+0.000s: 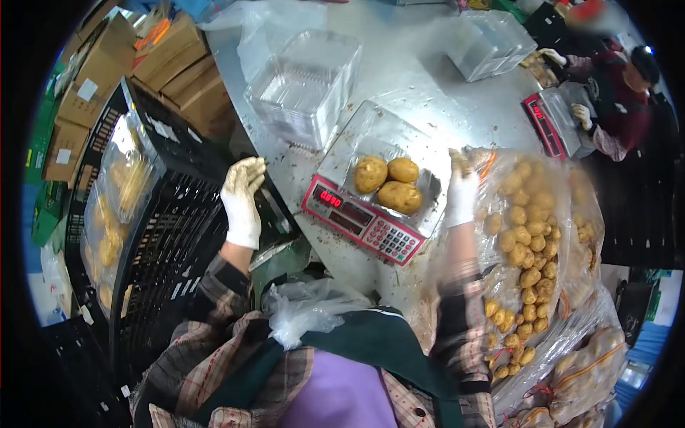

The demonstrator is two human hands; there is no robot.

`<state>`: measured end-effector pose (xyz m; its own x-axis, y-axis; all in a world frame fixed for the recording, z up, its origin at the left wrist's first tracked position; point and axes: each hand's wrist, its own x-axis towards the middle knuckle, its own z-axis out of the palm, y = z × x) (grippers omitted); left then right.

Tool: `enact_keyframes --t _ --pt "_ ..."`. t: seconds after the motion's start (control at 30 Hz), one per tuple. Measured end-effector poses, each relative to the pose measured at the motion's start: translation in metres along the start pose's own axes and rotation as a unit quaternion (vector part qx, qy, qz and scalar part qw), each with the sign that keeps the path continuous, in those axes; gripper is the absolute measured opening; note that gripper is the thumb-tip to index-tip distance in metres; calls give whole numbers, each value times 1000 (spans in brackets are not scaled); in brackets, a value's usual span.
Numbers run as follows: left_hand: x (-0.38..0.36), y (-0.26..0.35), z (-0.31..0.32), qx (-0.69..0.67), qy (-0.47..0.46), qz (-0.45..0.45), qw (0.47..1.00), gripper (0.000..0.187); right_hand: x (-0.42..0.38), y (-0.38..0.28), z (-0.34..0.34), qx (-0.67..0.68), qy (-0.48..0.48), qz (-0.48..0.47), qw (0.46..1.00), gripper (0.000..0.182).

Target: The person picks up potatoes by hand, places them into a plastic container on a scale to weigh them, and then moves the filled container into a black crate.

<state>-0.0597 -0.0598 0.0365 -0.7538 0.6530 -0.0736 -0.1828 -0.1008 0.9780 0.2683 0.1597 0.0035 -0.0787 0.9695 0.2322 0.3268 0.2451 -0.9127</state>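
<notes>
Three potatoes point(399, 197) sit in a clear plastic tray point(432, 167) on a red-framed digital scale point(362, 222), whose display glows with red digits. My left hand point(243, 202), in a white glove soiled at the fingers, is raised left of the scale beside the black crate. Its fingers are loosely bent and nothing is in them. My right hand point(462, 191), gloved too, hovers at the right side of the scale, between the tray and a large clear bag of potatoes point(531, 242). Its fingers point away from me, with nothing visible in them.
A stack of clear trays point(307, 85) stands on the metal table point(410, 78), and another stack point(490, 44) is farther back. The black crate point(168, 235) at left holds packed potatoes point(118, 207). Cardboard boxes point(96, 64) stand behind. A co-worker point(619, 89) works at another scale point(544, 127).
</notes>
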Motion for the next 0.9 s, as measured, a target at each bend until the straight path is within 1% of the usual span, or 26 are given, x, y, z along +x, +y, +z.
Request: enact_keyframes --t 0.07,0.1,0.13,0.17,0.23,0.27,0.33,0.37,0.4,0.43,0.47,0.5,0.53,0.57,0.6,0.63,0.67,0.7,0.73,0.77,0.8,0.83,0.9 --pt "3 2 0 23 8 2 1000 28 8 14 -12 33 9 80 996 28" --pt "5 -1 0 10 -16 10 1000 28 11 20 -14 63 10 127 990 28" --pt "5 -3 2 -2 -27 -14 1000 27 15 22 -15 90 -11 156 984 30" --pt "5 -5 6 -17 -37 -36 999 26 17 24 -11 114 -17 173 978 30" --pt "2 -12 18 -6 -53 -44 998 26 24 26 1 161 -30 206 965 31" --pt "1 -13 25 -10 -68 -47 997 26 29 24 5 158 -49 221 961 38" --pt "0 -15 39 -8 -87 -51 995 27 36 24 17 165 -58 240 955 41" --pt "-1 -17 45 8 -92 -48 995 26 40 23 22 169 -61 250 951 43" --pt "-3 -17 52 33 -115 -55 991 26 43 25 23 179 -78 269 943 48" --pt "-4 -18 57 57 -139 -61 987 26 42 24 23 234 -66 234 941 48" --pt "-5 -30 58 52 -206 -90 973 31 38 19 22 288 -54 197 936 49" --pt "-8 -41 59 86 -251 -133 955 37 34 14 20 340 -41 157 926 49" --pt "-11 -46 61 72 -286 -205 933 40 29 0 14 338 -37 113 934 53" --pt "-14 -48 63 58 -318 -275 905 43 18 -21 5 309 -39 76 947 52" --pt "-18 -41 67 21 -318 -304 898 46 3 -36 -8 213 -50 77 973 49" --pt "-21 -32 71 -17 -318 -331 888 49 -13 -37 -20 115 -81 84 987 39" --pt "-21 -29 72 -46 -315 -332 888 49 -34 -22 -18 89 -82 37 992 39" --pt "-20 -28 72 -37 -310 -328 892 46 -59 -28 -24 -80 -95 12 992 43" --pt "-20 -29 72 -28 -305 -323 895 43 -81 -2 -29 -119 -134 97 979 46" --pt "-19 -29 75 -19 -300 -319 899 40 -98 3 -27 -37 -131 153 979 44" --pt "-19 -24 85 48 -280 -311 907 27 -104 -9 -29 44 -157 201 966 35" --pt "-19 -30 87 15 -287 -324 901 24 -110 -6 -26 169 -150 234 945 26" --pt "-14 -55 74 -47 -283 -336 897 20 -111 -17 -25 181 -121 245 945 18"
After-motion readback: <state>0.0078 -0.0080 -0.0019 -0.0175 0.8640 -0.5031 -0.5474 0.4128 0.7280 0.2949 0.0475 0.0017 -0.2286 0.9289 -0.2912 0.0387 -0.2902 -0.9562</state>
